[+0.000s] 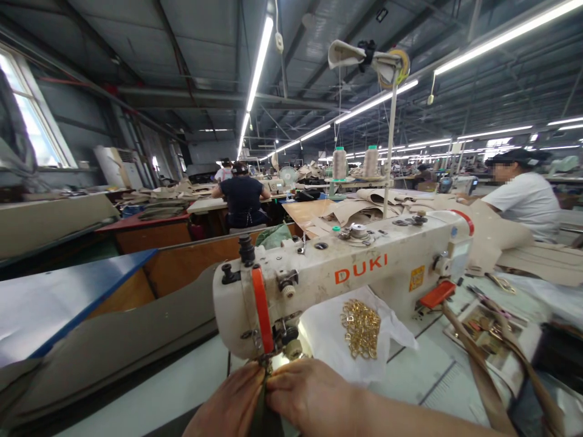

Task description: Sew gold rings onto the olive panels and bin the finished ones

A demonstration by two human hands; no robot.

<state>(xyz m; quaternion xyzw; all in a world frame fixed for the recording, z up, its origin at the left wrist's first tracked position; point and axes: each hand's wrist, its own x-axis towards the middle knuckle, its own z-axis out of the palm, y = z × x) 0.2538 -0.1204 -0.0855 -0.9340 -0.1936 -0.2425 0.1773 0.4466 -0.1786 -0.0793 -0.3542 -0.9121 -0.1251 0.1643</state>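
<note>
A white sewing machine [319, 273] with orange trim stands across the middle of the view. Below its needle area, both hands are on a dark green piece of fabric [264, 409]. My left hand [232, 400] presses its fingers together along the fabric's left side. On the right side, my right hand [310, 391] has its fingers closed at the fabric's edge, close to the presser foot. The needle and the fingertips' exact hold are partly hidden. Gold metal rings [362, 328] lie heaped on a white sheet [319, 321] behind my right hand.
Brown straps [478, 376] hang over a tray [517, 367] of small parts at the right. Grey material [173, 328] lies along the left. Thread cones [339, 164] stand behind the machine. One person [523, 197] sits at the right, another [241, 197] farther ahead.
</note>
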